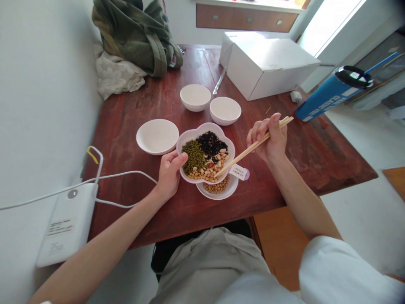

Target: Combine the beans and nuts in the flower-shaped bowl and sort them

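My left hand (171, 174) grips the left rim of a lobed plate (232, 148) with a lilac edge. Green beans (193, 156), black beans (211, 143), and a mix of soybeans and peanuts lie on it in separate areas. The plate is above a white bowl (218, 195) of soybeans and partly hides it. In my right hand (268, 137) are wooden chopsticks (249, 148), their tips at the soybeans and peanuts near the plate's front. A small white label (238, 172) shows at the plate's right side.
Beyond the plate are three white bowls (157, 137), (195, 97), (225, 110) with nothing visible inside. A white box (272, 63) and blue tumbler (332, 95) stand at the back right, a green bag (136, 38) at the back left. White cables (126, 173) cross the left edge.
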Demonstrator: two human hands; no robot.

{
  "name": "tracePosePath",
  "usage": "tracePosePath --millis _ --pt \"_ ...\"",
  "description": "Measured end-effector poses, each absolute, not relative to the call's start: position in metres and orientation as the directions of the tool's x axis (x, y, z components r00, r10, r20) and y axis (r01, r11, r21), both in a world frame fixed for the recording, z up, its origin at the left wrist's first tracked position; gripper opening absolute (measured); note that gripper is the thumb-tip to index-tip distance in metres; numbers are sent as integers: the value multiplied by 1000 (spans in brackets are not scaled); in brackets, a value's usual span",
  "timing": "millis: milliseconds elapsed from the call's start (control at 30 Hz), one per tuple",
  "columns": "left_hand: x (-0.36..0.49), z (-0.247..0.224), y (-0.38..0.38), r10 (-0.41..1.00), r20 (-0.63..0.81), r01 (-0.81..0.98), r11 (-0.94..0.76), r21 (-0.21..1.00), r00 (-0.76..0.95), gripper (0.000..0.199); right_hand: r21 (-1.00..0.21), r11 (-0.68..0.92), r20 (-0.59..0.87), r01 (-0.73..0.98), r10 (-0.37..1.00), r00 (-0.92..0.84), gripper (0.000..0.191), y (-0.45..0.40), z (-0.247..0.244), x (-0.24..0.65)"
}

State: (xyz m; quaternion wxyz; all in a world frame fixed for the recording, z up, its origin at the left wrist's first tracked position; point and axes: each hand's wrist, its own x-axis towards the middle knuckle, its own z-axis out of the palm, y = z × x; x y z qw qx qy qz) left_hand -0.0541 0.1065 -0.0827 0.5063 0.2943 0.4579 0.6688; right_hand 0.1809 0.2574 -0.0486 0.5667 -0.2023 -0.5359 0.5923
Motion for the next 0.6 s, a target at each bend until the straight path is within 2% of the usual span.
tracePosePath --millis 600 --pt "-54 -83 107 948 -62 -384 -65 921 -311 47 -886 171 314 -431 905 -287 72 263 -52 179"
